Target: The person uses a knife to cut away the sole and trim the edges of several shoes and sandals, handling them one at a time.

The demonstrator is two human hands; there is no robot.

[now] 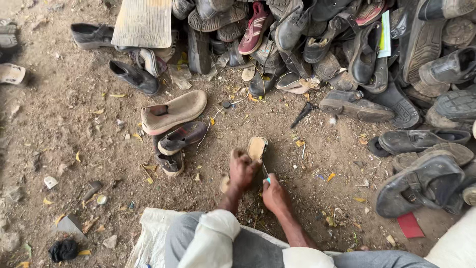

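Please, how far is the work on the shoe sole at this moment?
In hand: the left hand grips a tan sole standing on the dirt, and the right hand holds a thin tool against it. Done: I cannot tell. Left: apparently much, since a big pile of worn shoes lies beyond.

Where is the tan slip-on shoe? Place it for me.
In the head view, the tan slip-on shoe lies on the dirt left of centre, above a dark brown shoe and up-left of the left hand.

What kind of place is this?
Probably an outdoor shoe-repair spot on bare dirt ground. A big pile of worn shoes fills the top of the head view, and the left hand holds a shoe sole while the right hand works a small tool against it.
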